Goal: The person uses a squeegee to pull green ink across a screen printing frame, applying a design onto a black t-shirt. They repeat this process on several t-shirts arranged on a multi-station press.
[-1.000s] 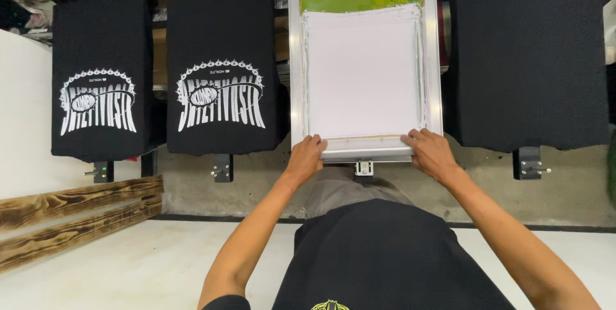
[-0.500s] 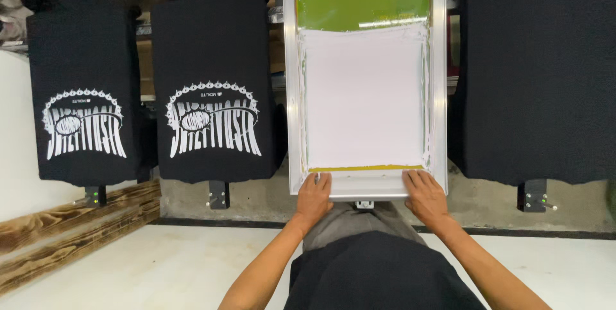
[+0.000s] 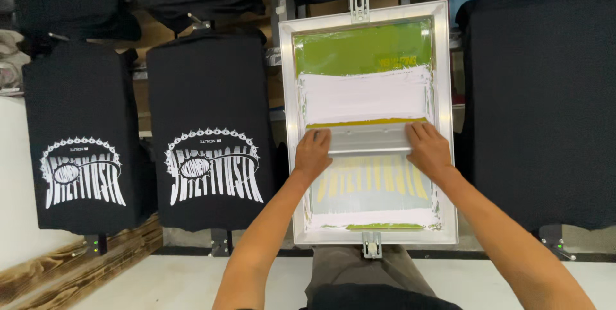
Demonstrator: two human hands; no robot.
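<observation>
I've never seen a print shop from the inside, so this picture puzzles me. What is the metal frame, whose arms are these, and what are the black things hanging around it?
The camera sits on the worker's head and looks down, so the two bare arms are the worker's own. The metal frame is a printing screen laid flat, with white ink spread across its green mesh. The left hand and right hand grip the ends of a squeegee, a long metal-backed blade lying across the screen. Beside the frame, black T-shirts are stretched on flat boards: two on the left carry a white design, while the one on the right looks plain.
</observation>
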